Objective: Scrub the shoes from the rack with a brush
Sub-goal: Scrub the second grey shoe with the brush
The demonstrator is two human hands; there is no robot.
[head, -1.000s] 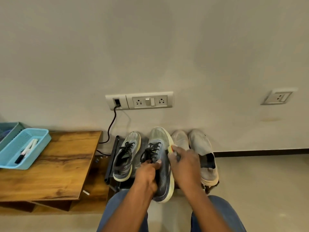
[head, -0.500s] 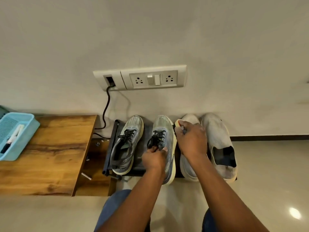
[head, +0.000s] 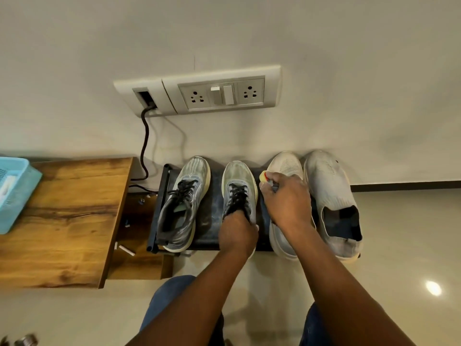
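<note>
Hands on shoes at the rack (head: 159, 208).

Left hand (head: 238, 233) grips the heel of the laced grey shoe (head: 239, 188) in the rack's middle. Right hand (head: 287, 201) is closed around a brush (head: 265, 176), above the white shoe (head: 285, 168) just beside it.

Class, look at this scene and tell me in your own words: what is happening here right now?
A person is cleaning shoes on a low black rack against the wall. The left hand grips the heel end of a grey laced sneaker sitting on the rack. The right hand holds a small brush beside that sneaker's toe. Another grey sneaker and two white slip-ons sit alongside.
</note>
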